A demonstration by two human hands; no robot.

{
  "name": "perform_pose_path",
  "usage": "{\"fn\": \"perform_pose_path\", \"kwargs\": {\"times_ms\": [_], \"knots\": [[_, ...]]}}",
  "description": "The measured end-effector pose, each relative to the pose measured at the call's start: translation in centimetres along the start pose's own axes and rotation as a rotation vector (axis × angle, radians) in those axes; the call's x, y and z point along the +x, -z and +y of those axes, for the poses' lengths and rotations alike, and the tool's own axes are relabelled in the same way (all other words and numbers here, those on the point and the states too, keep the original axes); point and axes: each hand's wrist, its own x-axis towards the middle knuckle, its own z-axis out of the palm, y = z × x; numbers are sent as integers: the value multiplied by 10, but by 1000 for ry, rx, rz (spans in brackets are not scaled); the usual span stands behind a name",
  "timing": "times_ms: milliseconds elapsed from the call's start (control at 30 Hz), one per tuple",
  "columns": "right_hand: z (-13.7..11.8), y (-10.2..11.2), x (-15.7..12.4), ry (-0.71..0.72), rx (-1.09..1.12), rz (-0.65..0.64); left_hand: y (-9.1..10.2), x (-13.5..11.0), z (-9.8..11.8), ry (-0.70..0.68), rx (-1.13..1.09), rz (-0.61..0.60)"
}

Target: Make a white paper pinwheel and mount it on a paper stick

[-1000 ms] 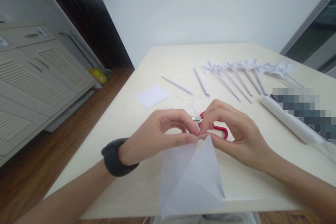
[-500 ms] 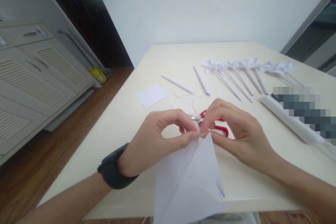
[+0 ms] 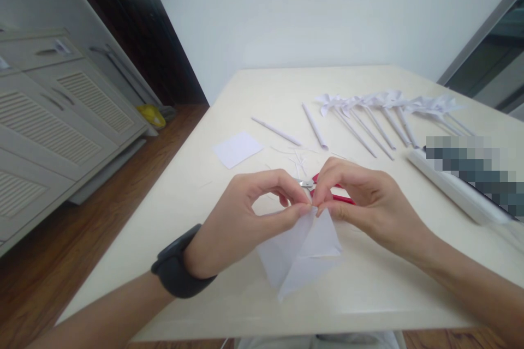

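My left hand [image 3: 245,212] and my right hand [image 3: 362,202] meet at their fingertips over a folded white paper sheet [image 3: 301,251]. Both pinch its top corner between thumb and forefinger. The sheet hangs down from the pinch and rests low over the cream table [image 3: 254,92]. A dark band sits on my left wrist [image 3: 176,270]. Red-handled scissors [image 3: 327,191] lie on the table just behind my fingers, partly hidden by them.
A small white paper square [image 3: 237,149] lies to the left. Two rolled paper sticks [image 3: 295,128] and thin paper scraps [image 3: 297,161] lie behind. Several paper pinwheels [image 3: 385,112] line the far right, with a white roll [image 3: 454,188] nearer. Cabinets [image 3: 49,114] stand left.
The paper has swung away from me and now looks shorter, hanging lower over the table. My right hand has closed in tighter on the corner. My left hand has barely shifted.
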Motion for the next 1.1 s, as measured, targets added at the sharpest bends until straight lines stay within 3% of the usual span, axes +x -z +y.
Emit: {"fn": "perform_pose_path", "kwargs": {"times_ms": [200, 900, 1100], "knots": [[0, 0, 1, -40, 37, -10, -1, 0, 1, -7, -6, 14], [-2, 1, 3, 68, -29, -6, -1, 1, 14, -23, 172, 44], [0, 0, 2, 84, -28, 19, -3, -2, 8, -48, 145, 47]]}}
